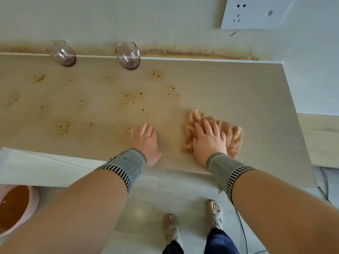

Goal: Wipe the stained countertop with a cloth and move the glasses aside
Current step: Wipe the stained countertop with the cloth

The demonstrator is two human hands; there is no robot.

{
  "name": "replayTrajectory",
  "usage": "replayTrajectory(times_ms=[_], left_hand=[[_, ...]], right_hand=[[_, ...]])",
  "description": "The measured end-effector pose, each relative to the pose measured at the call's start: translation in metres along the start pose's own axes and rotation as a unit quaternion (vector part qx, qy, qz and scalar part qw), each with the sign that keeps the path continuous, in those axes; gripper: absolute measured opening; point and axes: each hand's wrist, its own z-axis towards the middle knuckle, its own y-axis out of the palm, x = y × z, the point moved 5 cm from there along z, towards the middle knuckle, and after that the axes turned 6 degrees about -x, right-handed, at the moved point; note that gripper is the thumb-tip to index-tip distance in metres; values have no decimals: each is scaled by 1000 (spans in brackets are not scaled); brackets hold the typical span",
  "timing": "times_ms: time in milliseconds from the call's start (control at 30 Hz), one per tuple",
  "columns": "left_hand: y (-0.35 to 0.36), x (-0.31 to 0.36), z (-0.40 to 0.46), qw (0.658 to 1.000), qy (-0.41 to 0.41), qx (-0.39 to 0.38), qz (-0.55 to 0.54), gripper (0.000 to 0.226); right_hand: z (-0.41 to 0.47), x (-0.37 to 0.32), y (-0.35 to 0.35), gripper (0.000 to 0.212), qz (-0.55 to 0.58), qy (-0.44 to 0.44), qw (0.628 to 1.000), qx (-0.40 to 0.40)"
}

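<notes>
**Right hand flat on cloth, stains left of it**

Right hand (pixel 208 138) presses cloth (pixel 233 136) with straight fingers, no grip. Left hand (pixel 145 142) flat, open on counter (pixel 238 92), just beside cloth. Orange stains (pixel 131 99) spread to the left. Two glasses (pixel 61 53) (pixel 128 55) at back wall.

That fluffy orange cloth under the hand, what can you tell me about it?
The fluffy orange-tan cloth looks like a chenille or microfibre rag with thick, nubby loops. It lies bunched, not spread flat, on the pale beige countertop, towards its right end and near the front edge. The right hand presses on it with fingers spread, covering its middle. The brown stain spots lie to its left; none touches it.
</notes>
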Motion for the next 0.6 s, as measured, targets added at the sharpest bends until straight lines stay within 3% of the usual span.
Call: replayTrajectory(times_ms=[67, 133, 267, 333, 433, 533, 600], left_hand=[[-2, -2, 1, 1000, 10, -2, 2, 80], [-2, -4, 1, 1000, 16, -4, -4, 80], [-1, -7, 5, 999, 28, 7, -23, 75], [0, -9, 6, 999, 33, 20, -24, 72], [3, -10, 7, 999, 40, 10, -22, 76], [5, -12, 7, 999, 41, 4, -20, 76], [5, -11, 8, 999, 43, 2, -17, 74]], right_hand=[[1, 15, -3, 58, 51, 100, 994, 11], [7, 0, -4, 63, 49, 108, 993, -13], [2, -75, 7, 71, -11, -106, 992, -71], [-3, -77, 9, 76, -50, -139, 984, -97], [-2, -21, -1, 69, 31, 13, 999, -30], [-12, 12, 2, 65, 90, 194, 977, 12], [-15, -17, 12, 71, 76, 170, 983, 1]])
